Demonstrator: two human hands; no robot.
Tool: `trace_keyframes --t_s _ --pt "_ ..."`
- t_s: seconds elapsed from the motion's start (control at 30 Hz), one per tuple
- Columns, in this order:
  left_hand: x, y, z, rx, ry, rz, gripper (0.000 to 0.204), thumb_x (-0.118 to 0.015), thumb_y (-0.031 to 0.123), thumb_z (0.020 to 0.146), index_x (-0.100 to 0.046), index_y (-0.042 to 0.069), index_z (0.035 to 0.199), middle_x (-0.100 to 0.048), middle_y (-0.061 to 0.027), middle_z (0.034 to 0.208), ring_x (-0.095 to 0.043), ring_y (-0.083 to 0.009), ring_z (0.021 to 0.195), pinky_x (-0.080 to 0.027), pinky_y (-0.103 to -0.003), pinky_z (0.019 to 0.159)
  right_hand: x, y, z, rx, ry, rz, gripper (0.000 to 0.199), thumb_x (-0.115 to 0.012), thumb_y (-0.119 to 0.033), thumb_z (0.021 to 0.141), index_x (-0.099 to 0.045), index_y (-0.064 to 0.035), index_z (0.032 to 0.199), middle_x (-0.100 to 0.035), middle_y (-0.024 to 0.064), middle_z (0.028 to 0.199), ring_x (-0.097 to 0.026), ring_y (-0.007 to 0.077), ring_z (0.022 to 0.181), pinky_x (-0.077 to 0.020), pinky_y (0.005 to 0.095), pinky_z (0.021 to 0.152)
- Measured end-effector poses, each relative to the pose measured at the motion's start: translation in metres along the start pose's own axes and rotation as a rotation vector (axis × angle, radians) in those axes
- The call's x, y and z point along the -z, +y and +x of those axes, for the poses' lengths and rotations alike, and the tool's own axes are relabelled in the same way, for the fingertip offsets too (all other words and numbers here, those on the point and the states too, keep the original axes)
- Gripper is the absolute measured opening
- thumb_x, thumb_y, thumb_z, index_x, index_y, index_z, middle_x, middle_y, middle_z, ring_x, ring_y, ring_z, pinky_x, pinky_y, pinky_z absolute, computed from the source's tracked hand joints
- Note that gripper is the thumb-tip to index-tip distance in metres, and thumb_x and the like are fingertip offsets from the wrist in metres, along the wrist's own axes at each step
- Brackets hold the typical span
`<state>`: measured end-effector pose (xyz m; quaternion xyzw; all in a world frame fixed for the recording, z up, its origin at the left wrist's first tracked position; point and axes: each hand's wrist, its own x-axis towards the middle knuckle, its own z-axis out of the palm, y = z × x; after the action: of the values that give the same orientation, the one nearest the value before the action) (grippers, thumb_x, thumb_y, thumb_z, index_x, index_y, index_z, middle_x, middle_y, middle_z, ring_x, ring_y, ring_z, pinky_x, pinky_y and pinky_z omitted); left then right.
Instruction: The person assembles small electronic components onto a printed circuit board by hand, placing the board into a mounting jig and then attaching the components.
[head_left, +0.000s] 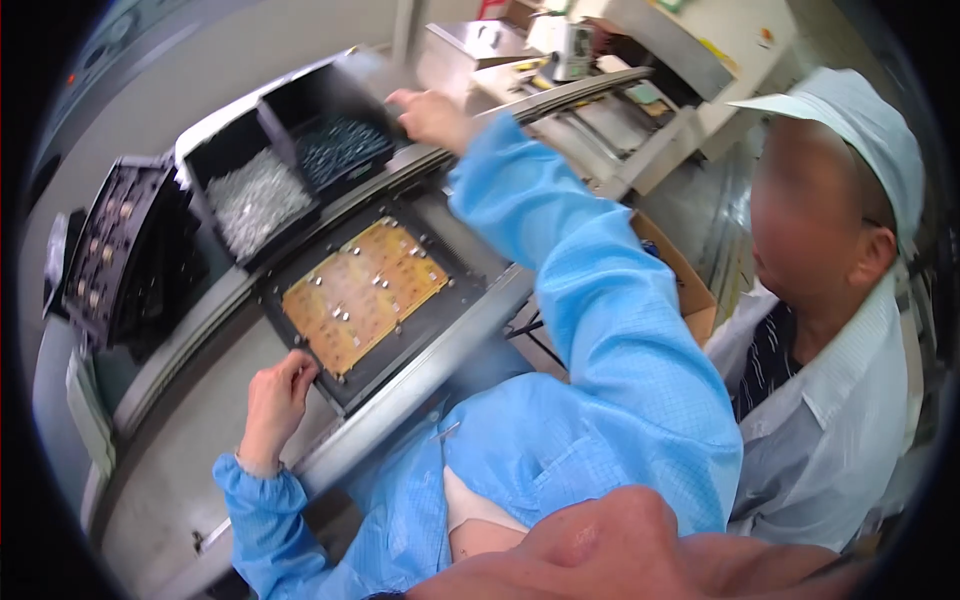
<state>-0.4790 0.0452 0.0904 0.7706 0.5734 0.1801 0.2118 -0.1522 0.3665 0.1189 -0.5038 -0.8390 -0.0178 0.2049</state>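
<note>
Two people seen. The wearer's body is covered by a blue smock (600, 300); at the right, a co-worker (830, 400) is dressed in a white cap and white coat, hands hidden. The space ahead is crossed slantwise by a metal-railed table (190, 440).

Beyond its far rail, two black bins are set side by side: the left bin (228, 150) is partly filled with silvery parts (255, 200), the right bin (310, 100) with dark bluish ones (340, 150). Farther left, black trays (125, 225) are stacked at a tilt. A cardboard box (695, 290) is partly hidden behind the wearer's right sleeve.

Between the rails, a black carrier plate (420, 335) is laid, and on it a yellow-orange circuit panel (362, 298) is seated.

The right hand (432, 117) is held out just beside the right bin, index finger extended; whether anything is held in its grip cannot be told. The left hand (280, 400) is placed at the plate's left edge, fingertips bunched with the thumb; what is grasped, if anything, cannot be made out. Small metal pieces (339, 314) are scattered over the panel.
</note>
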Motion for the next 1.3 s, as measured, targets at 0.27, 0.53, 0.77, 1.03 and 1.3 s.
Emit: trace_keyframes --t_s 0.27,0.53,0.77,1.03,1.3 --pt "0.002 -0.013 -0.040 0.076 0.034 0.028 0.010 -0.062 0.017 0.092 -0.064 0.007 0.094 -0.068 -0.0158 0.081 -0.064 -0.0390 0.078 -0.050 -0.046 0.066 -0.004 0.021 -0.081 0.118 -0.015 0.134 0.044 -0.065 -0.016 0.093 -0.052 -0.0141 0.135 -0.067 0.0101 0.066 -0.068 0.0239 0.063 -0.0516 0.0372 0.061" --pt "0.009 -0.020 -0.061 0.168 0.170 -0.167 0.008 -0.069 0.005 0.087 -0.067 0.001 0.093 -0.060 -0.0079 0.075 -0.054 -0.0146 0.062 -0.044 -0.028 0.059 0.000 -0.047 -0.155 0.188 -0.325 0.668 0.041 -0.072 -0.005 0.086 -0.062 -0.0083 0.125 -0.068 0.0042 0.093 -0.062 0.0121 0.080 -0.0511 0.0265 0.070" --pt "0.003 -0.038 -0.042 0.144 0.347 -0.167 0.016 -0.077 0.006 0.082 -0.068 0.000 0.095 -0.058 -0.0057 0.085 -0.057 -0.0131 0.069 -0.048 -0.028 0.064 -0.011 -0.072 -0.168 0.336 -0.326 0.734 0.027 -0.078 -0.007 0.081 -0.072 -0.0081 0.107 -0.062 0.0065 0.108 -0.061 0.0213 0.100 -0.0513 0.0313 0.081" --pt "-0.005 -0.038 -0.039 0.005 0.350 -0.136 0.012 -0.077 0.013 0.082 -0.071 0.006 0.090 -0.060 -0.0062 0.084 -0.062 -0.0208 0.075 -0.050 -0.033 0.065 0.003 -0.062 -0.185 0.387 -0.223 0.757 0.020 -0.074 0.000 0.081 -0.072 -0.0031 0.101 -0.061 0.0086 0.107 -0.062 0.0206 0.098 -0.0525 0.0316 0.082" --pt "-0.001 -0.037 -0.055 0.047 0.395 -0.126 0.015 -0.079 0.018 0.082 -0.072 0.007 0.088 -0.060 -0.0082 0.083 -0.062 -0.0239 0.071 -0.051 -0.034 0.063 -0.005 -0.077 -0.181 0.401 -0.182 0.794 0.019 -0.074 0.000 0.081 -0.070 -0.0025 0.099 -0.060 0.0105 0.106 -0.061 0.0240 0.101 -0.0484 0.0324 0.087"
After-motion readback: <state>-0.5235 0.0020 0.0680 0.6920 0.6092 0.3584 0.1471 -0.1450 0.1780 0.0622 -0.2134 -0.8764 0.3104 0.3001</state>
